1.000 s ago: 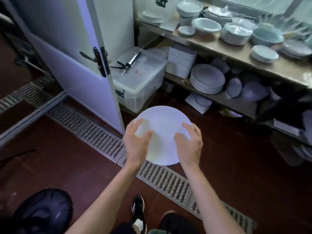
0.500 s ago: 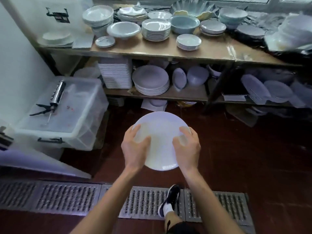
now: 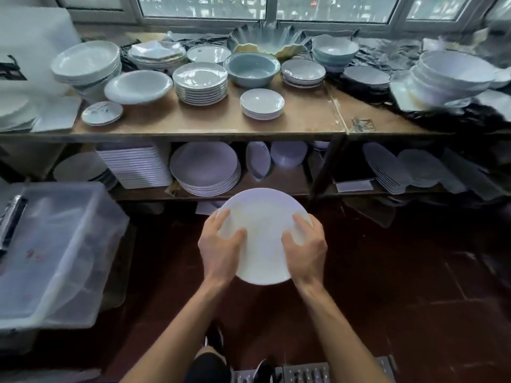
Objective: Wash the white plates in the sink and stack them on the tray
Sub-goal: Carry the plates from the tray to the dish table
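I hold one round white plate (image 3: 262,230) in front of me, above the dark red floor. My left hand (image 3: 219,251) grips its left rim, thumb on the plate's face. My right hand (image 3: 305,250) grips the right rim the same way. The plate hangs just in front of the lower shelf, close to a stack of round white plates (image 3: 206,170) standing there. No sink or tray shows in this view.
A wooden two-level shelf (image 3: 210,128) fills the far side, crowded with stacked plates and bowls. A clear plastic lidded bin (image 3: 52,252) stands on the left. A floor drain grate (image 3: 309,373) lies by my feet. Windows run along the top.
I have turned right and stepped over the drain grate toward the shelf, carrying the plate in both hands. The door has left the view and the shelf is much closer.
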Demonstrator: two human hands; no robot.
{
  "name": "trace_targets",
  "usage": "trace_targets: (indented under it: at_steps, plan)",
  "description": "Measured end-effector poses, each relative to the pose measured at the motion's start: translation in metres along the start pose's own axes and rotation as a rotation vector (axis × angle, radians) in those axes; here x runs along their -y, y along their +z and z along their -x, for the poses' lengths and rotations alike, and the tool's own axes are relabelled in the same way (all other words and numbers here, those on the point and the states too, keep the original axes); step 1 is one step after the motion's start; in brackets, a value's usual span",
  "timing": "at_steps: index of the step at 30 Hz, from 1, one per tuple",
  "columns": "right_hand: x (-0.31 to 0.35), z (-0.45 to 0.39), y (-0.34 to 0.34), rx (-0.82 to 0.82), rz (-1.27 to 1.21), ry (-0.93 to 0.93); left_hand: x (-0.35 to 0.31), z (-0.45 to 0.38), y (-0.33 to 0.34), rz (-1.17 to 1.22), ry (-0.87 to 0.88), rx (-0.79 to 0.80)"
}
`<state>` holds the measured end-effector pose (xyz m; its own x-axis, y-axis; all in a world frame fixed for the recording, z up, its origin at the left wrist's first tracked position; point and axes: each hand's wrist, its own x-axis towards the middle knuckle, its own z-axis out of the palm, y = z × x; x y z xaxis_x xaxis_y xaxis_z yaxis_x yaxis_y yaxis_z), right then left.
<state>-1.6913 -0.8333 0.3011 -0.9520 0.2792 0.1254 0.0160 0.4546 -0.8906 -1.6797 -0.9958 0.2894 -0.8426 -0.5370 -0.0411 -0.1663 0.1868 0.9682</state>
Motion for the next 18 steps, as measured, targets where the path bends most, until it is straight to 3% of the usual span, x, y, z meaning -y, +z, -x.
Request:
trace_targets:
  at_steps: [18]
  plan:
    - [0.048, -0.26, 0.147, 0.002, 0.088, 0.034, -0.051, -0.307, 0.092, 0.018, 0.017, 0.104]
